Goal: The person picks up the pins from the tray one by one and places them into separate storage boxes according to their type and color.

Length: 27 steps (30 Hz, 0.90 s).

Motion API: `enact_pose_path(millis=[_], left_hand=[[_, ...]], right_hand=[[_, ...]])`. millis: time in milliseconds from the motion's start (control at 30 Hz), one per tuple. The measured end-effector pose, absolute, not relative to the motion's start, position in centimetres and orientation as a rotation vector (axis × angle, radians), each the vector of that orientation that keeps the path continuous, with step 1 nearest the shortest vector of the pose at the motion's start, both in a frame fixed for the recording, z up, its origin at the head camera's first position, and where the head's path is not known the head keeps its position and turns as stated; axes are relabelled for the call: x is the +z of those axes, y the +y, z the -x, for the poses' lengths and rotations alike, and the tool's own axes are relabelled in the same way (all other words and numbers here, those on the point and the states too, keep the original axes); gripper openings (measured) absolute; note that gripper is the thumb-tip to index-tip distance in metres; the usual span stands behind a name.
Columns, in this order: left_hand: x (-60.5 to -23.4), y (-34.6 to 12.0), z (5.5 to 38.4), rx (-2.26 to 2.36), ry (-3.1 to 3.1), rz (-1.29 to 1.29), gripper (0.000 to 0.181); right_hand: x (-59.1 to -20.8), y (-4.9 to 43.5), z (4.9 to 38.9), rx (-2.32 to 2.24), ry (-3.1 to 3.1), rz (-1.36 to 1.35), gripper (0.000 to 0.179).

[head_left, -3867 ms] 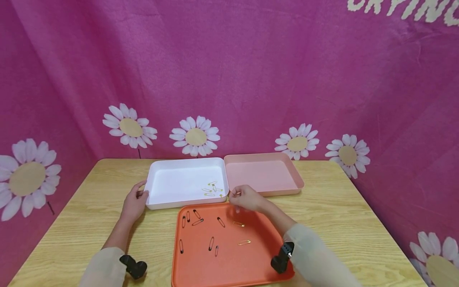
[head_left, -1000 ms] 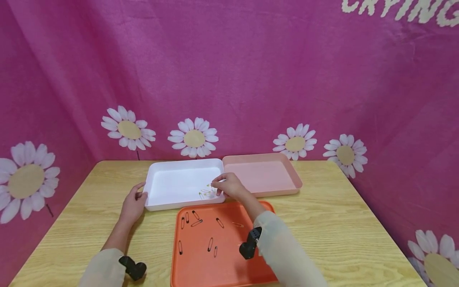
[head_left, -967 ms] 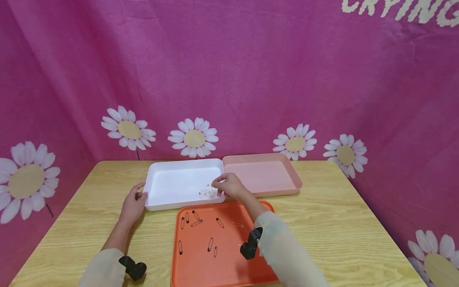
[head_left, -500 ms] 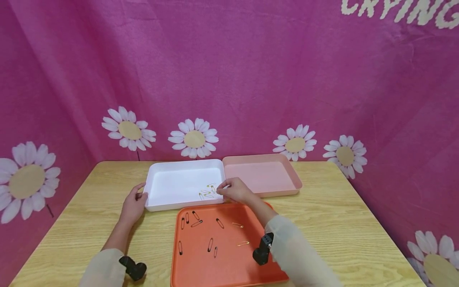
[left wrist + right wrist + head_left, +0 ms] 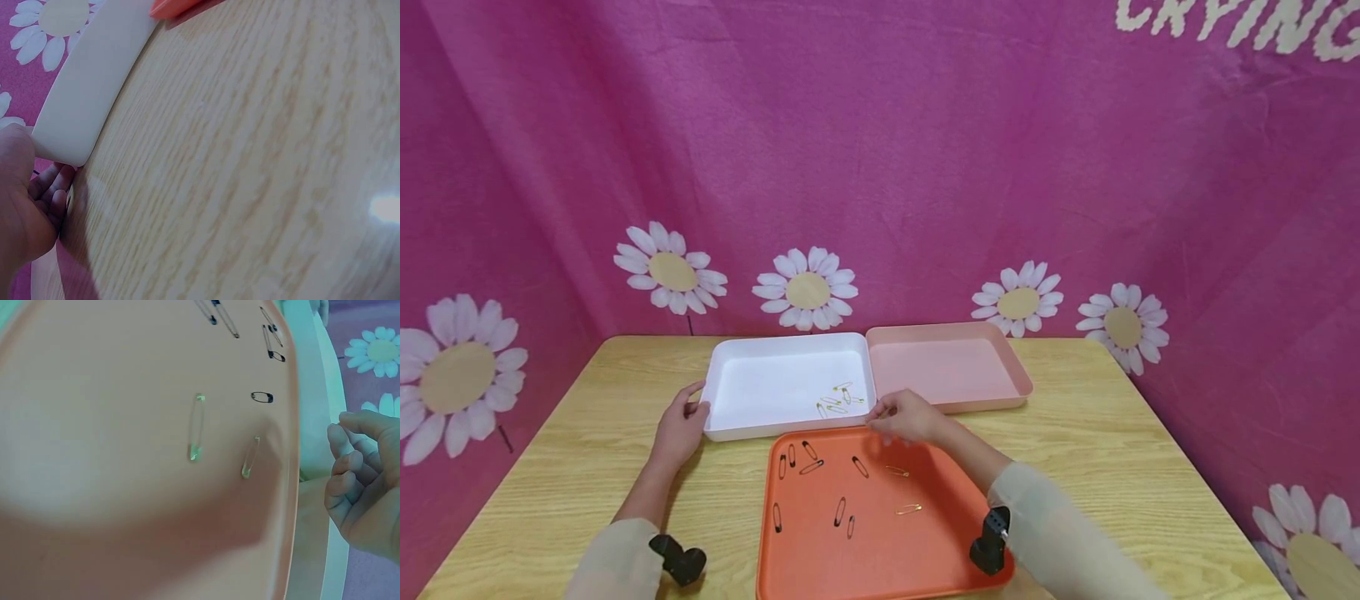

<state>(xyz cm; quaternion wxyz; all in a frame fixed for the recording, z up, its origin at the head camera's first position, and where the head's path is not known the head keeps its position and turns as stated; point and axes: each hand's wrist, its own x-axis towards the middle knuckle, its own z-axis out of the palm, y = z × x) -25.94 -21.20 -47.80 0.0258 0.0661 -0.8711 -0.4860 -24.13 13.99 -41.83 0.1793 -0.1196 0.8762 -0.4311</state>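
My left hand (image 5: 681,427) grips the left side of the white tray (image 5: 760,354), thumb near the front corner; in the left wrist view the thumb lies over the wall and the fingers are bent beside it. My right hand (image 5: 906,418) hovers at the front right corner of the white tray, over the far edge of the orange tray (image 5: 880,575). Its fingers are loosely bent, with nothing visible between them. Several gold safety pins (image 5: 837,409) lie in the white tray's right front part. On the orange tray are two gold safety pins (image 5: 196,428) and several black safety pins (image 5: 839,512).
A pink tray (image 5: 951,375) stands against the white tray's right side. All three trays are on a wooden table (image 5: 1112,467). Behind it hangs a magenta cloth (image 5: 880,167) with daisies. Each wrist wears a black camera (image 5: 677,560).
My right hand was over the gold safety pins in the white tray and has drawn back to the right and toward me. One gold pin now lies further left there. The left hand stays put.
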Motion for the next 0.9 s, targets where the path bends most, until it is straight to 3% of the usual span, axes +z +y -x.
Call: enact_pose_path(millis=[567,900], left_hand=[[-47.8,-21.3,26.1,-1.525,-2.715,-0.225,0.050],[-47.7,-21.3,26.0,-1.539,-2.721,-0.241,0.049]], right_hand=[[-42.9,17.2,19.6,-0.728,2.654,0.732,0.005],[-43.4,19.2,18.5,-0.667,2.637,0.913,0.004]])
